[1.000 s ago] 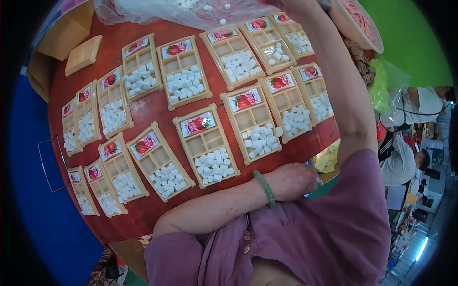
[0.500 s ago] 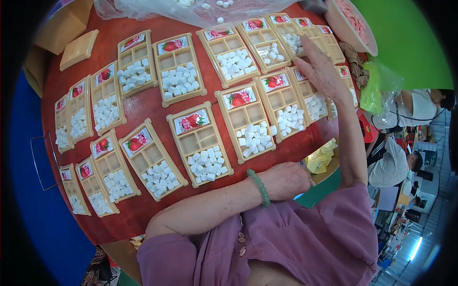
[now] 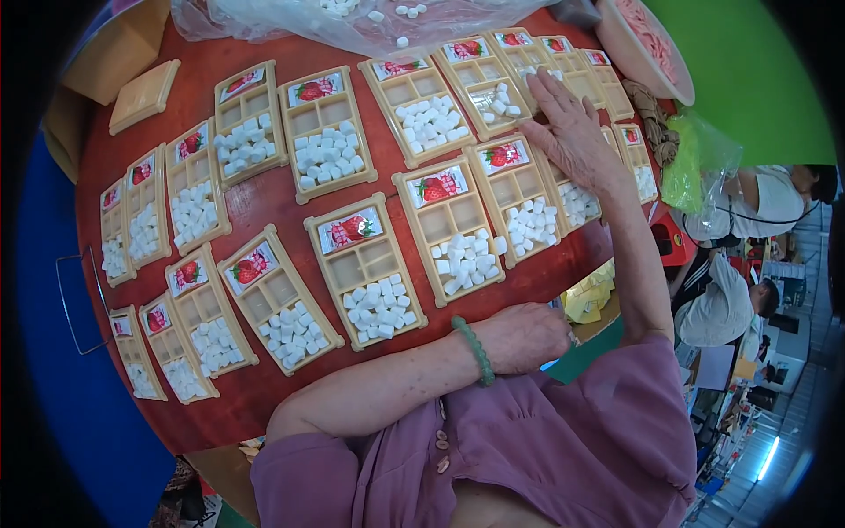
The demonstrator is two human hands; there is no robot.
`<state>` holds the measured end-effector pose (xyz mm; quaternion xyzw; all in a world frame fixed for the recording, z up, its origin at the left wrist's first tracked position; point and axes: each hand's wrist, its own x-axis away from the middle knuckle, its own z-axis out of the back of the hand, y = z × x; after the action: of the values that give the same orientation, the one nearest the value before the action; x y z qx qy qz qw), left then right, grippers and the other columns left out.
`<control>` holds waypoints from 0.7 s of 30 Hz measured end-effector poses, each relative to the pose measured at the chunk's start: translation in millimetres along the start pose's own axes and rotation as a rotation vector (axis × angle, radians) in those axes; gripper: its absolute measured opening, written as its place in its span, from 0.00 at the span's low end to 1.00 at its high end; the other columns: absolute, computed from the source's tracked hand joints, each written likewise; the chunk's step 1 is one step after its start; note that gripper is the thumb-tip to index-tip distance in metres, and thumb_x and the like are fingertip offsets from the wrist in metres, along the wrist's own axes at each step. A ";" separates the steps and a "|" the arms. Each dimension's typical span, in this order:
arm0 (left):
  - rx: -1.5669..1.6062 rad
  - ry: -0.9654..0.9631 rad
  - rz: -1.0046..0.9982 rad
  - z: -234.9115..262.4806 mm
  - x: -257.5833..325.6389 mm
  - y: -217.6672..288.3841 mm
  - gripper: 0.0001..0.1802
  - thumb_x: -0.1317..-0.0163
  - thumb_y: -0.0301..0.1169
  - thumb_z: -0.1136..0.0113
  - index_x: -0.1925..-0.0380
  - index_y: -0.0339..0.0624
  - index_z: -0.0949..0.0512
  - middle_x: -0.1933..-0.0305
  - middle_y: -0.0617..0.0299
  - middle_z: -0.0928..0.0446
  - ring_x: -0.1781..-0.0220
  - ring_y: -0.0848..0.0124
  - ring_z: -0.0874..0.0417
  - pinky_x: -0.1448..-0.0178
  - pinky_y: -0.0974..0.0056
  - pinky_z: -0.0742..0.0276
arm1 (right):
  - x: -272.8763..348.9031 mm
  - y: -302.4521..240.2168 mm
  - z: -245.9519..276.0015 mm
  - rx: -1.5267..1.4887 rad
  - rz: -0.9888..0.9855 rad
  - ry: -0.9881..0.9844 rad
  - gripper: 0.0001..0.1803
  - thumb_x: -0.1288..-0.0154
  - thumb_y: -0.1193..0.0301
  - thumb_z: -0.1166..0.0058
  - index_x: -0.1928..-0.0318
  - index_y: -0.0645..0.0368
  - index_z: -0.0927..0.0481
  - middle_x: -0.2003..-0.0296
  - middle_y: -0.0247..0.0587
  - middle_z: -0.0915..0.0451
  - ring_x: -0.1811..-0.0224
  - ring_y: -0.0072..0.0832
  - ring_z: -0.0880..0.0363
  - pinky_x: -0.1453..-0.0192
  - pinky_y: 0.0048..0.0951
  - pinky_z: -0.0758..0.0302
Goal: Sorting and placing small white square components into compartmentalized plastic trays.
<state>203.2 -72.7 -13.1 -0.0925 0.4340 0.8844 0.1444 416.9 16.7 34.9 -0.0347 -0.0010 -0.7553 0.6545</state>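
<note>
My right hand (image 3: 576, 141) reaches out at the upper right, fingers extended and somewhat spread, palm down. Its fingertips lie over the marshmallow compartment of a beige tray (image 3: 506, 41) in the back row, covering most of it. Left of it is a tray (image 3: 480, 75) holding only a few white marshmallows (image 3: 499, 106). My left hand (image 3: 532, 337), below a green bead bracelet, rests by the table's front edge. Its fingers are curled and face away, so whatever they hold is hidden. A single marshmallow (image 3: 500, 245) sits between two front-row trays.
Two rows of divided trays, each with a strawberry-printed packet (image 3: 352, 229), cover the red table (image 3: 264, 207). A clear plastic bag (image 3: 290, 19) with marshmallows lies at the back. At the far right stands a bowl of pink pieces (image 3: 647, 40). Below the edge is a box of yellow packets (image 3: 588, 299).
My right hand has shifted a little left and toward me, with its fingers now over the marshmallow part of the back-row tray. My left hand has hardly moved.
</note>
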 end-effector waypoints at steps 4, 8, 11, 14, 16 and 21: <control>-0.008 -0.024 -0.004 1.4 -0.7 0.5 0.08 0.52 0.24 0.35 0.70 0.37 0.19 0.64 0.54 0.19 0.54 0.57 0.17 0.47 0.55 0.19 | -4.5 4.2 -1.8 -0.020 -0.047 0.020 0.42 0.26 0.42 0.58 0.23 0.54 0.46 0.22 0.45 0.50 0.20 0.40 0.51 0.19 0.53 0.59; 0.004 0.001 -0.003 0.0 -0.4 0.2 0.08 0.53 0.24 0.35 0.70 0.38 0.19 0.64 0.54 0.19 0.54 0.57 0.17 0.47 0.55 0.19 | -6.1 -1.2 -4.7 -0.050 -0.029 0.046 0.42 0.26 0.42 0.58 0.23 0.55 0.45 0.22 0.46 0.50 0.19 0.40 0.52 0.19 0.52 0.60; -0.005 0.011 -0.013 1.0 0.2 -0.3 0.08 0.53 0.24 0.35 0.70 0.37 0.19 0.64 0.54 0.20 0.53 0.57 0.18 0.47 0.55 0.19 | -6.1 -1.4 -6.3 0.021 -0.035 0.022 0.41 0.26 0.43 0.58 0.23 0.56 0.45 0.22 0.48 0.50 0.20 0.41 0.51 0.19 0.52 0.59; -0.006 0.022 -0.018 0.9 0.6 0.0 0.08 0.53 0.24 0.35 0.70 0.37 0.19 0.64 0.54 0.20 0.53 0.57 0.18 0.47 0.55 0.19 | -5.7 3.0 -0.5 -0.051 -0.017 0.030 0.40 0.25 0.44 0.57 0.24 0.57 0.43 0.23 0.49 0.48 0.20 0.43 0.50 0.19 0.49 0.56; -0.003 0.017 -0.012 1.3 0.2 0.4 0.08 0.53 0.24 0.35 0.70 0.37 0.19 0.64 0.54 0.20 0.53 0.57 0.18 0.47 0.55 0.19 | -9.7 16.2 -3.9 -0.138 -0.033 0.187 0.39 0.25 0.46 0.56 0.25 0.59 0.41 0.24 0.52 0.45 0.21 0.45 0.48 0.20 0.45 0.52; -0.002 0.005 -0.021 -0.1 -0.5 -0.3 0.09 0.53 0.24 0.35 0.69 0.37 0.19 0.63 0.54 0.20 0.52 0.57 0.18 0.46 0.56 0.19 | -12.5 27.6 -4.1 -0.142 -0.050 0.139 0.38 0.24 0.48 0.56 0.26 0.61 0.40 0.27 0.56 0.39 0.24 0.47 0.42 0.22 0.40 0.47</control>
<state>203.8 -72.6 -13.2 -0.0997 0.4325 0.8830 0.1525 445.7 24.9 28.9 -0.0286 0.0972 -0.7702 0.6297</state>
